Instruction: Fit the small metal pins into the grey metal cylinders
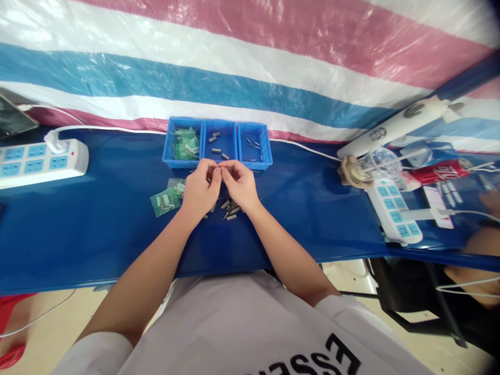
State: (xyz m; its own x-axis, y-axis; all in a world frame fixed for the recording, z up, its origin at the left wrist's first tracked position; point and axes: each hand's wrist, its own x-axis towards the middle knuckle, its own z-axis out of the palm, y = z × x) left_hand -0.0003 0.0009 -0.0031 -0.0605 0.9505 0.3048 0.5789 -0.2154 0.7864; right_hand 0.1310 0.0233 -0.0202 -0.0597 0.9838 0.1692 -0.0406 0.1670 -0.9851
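My left hand (200, 190) and my right hand (242, 186) meet just in front of three joined blue bins (222, 125). Thumbs and forefingers of both are pinched together at the tips; what they hold is too small and hidden to name. Under and beside my right hand lies a loose pile of thin dark metal rods and short grey cylinders (232, 216). Left of my left hand are small green-tinted plastic bags (165, 202) with metal pieces. Similar green bags (186, 143) fill the left bin, several short cylinders (216, 150) lie in the middle one, and thin metal pins (253, 143) in the right.
A white power strip (80, 159) sits at the left, another (390, 208) at the right. Near that one are a red can (441, 171), a clear plastic cup (383, 162) and a white tube-shaped device (394, 127). Another person's blurred arm (484, 245) shows at the right edge.
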